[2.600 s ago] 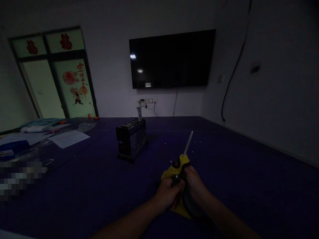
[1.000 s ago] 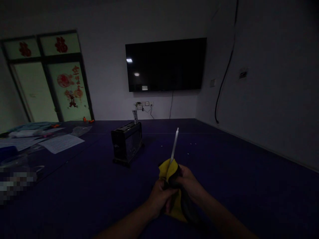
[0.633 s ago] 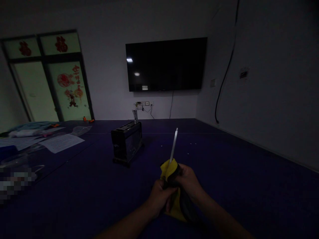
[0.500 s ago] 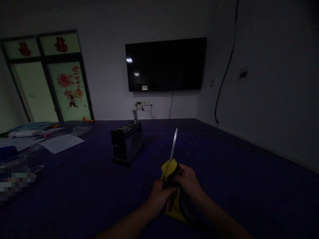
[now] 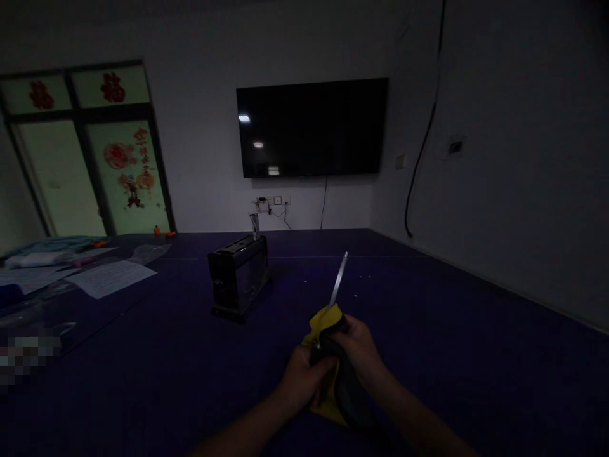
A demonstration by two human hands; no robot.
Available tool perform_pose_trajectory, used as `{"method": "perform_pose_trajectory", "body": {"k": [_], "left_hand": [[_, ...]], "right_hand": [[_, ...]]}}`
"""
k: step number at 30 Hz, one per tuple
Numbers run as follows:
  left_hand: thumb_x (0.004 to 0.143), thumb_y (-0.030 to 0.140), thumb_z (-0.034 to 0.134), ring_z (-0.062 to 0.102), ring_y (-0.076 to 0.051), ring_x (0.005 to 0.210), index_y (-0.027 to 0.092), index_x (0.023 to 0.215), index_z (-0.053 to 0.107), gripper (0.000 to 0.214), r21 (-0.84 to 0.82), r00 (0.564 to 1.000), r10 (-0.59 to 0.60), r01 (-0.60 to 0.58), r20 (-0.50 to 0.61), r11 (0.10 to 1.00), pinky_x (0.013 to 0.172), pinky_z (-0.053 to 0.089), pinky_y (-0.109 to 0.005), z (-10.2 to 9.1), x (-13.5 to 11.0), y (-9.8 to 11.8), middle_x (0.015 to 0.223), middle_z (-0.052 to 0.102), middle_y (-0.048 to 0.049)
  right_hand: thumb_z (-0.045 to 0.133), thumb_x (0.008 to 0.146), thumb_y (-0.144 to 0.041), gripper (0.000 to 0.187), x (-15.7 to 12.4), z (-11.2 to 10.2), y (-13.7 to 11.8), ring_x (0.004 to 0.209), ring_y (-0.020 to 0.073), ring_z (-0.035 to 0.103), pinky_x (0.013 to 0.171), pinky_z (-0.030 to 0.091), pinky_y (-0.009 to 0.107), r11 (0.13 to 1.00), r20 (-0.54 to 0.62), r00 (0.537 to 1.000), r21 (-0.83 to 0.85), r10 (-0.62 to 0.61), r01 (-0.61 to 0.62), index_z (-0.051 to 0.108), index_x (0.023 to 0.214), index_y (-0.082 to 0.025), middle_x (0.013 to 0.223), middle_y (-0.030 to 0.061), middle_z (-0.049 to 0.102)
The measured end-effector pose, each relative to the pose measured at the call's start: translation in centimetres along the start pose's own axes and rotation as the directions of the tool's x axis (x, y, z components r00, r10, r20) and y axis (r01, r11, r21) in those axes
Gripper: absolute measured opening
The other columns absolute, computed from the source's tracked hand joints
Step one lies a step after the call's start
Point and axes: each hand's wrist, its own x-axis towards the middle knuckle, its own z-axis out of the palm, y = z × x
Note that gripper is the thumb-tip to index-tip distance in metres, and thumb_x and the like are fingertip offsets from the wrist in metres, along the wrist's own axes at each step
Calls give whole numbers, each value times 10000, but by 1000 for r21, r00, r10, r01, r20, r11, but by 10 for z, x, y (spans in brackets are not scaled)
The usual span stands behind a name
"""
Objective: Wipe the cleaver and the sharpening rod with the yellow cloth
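A yellow and dark grey cloth point(image 5: 349, 390) is bunched between my two hands in front of me. From its top a slim, straight silver metal rod point(image 5: 339, 279) sticks up, tilted to the right; its lower part is hidden in the folds. My left hand point(image 5: 304, 377) is closed on the cloth's left side, thumb on top, beside a small shiny spot. My right hand point(image 5: 359, 349) pinches the cloth around the rod from the right. Beyond them to the left, a black toaster-like box point(image 5: 238, 279) stands on the purple tabletop point(image 5: 181, 368).
A small patterned upright piece point(image 5: 255, 226) shows at the box's far end. Papers point(image 5: 111, 278), clear plastic and cloths lie at the left. Tiny white bits dot the table beyond my hands. A television point(image 5: 311, 127) hangs on the back wall.
The rod leans further right than before, and the cloth has shifted slightly within my hands. Both hands keep their grip. The whole view has moved a little.
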Motion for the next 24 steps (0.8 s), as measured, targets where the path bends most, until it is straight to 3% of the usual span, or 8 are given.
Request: {"method": "perform_pose_trajectory", "body": {"k": [8,17,20,24], "left_hand": [[529,852,480,324,-75,237,210,497,418,645,60,1000,-31,31,6,998,286,186,-215,1,0,-2,284,368,62],[677,782,431,346,-90,300,214,503,432,594,118,999,-39,37,20,992,336,216,-226,4,-5,5,334,383,40],[734,694,459,347,-86,359,208,515,431,534,176,999,23,-14,-46,984,376,213,-228,2,-4,5,405,398,35],[773,530,508,372,-103,479,197,513,432,430,375,976,178,-121,-122,919,451,216,-237,-3,-3,7,506,409,20]], "right_hand": [[719,529,-224,197,7,-10,1,592,192,622,606,486,300,1000,-59,998,5,-16,17,698,718,-171,666,34,692],[728,548,-214,187,8,-16,-2,636,191,625,612,490,286,998,-81,996,53,-32,36,707,730,-174,712,33,699],[720,548,-210,184,9,-16,-4,633,188,625,615,493,286,997,-92,996,74,-22,29,701,728,-176,706,29,699],[726,532,-202,206,10,-17,-6,647,190,624,623,493,288,994,-115,992,89,-54,64,688,734,-180,714,23,697]]}}
